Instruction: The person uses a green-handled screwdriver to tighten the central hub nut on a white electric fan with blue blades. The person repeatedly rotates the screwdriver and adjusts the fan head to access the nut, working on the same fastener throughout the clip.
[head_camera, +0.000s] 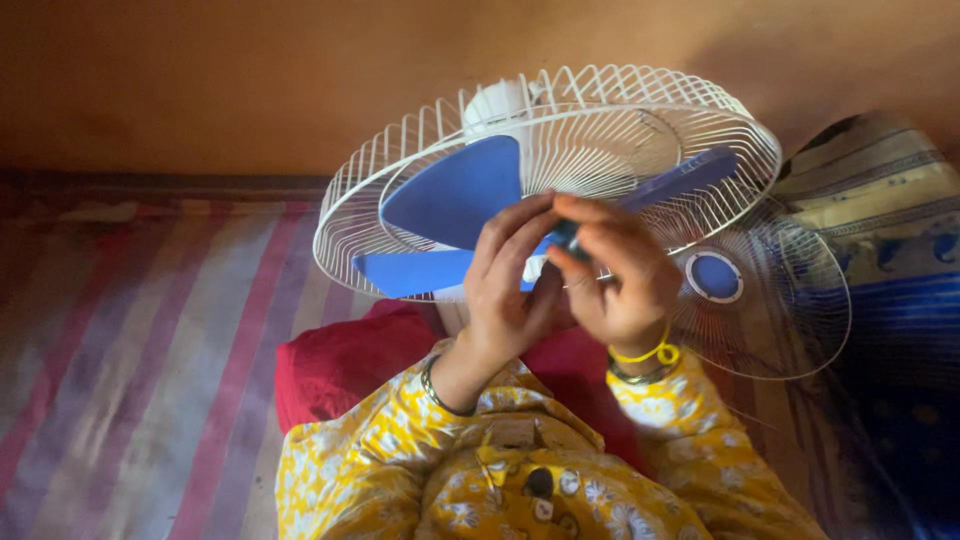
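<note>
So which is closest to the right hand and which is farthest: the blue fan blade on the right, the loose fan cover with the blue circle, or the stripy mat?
From the right hand:
1. Blue fan blade, just above it, to the right.
2. Loose fan cover, lying off to the right.
3. Stripy mat, far away on the left side.

Warm, dim indoor light as I see it, brightest on the white fan cage (560, 120), orange wall (200, 70) in soft shadow, right edge dark, my hands (570, 280) slightly motion-blurred, striped mat (150, 330) soft, corners stretched
</note>
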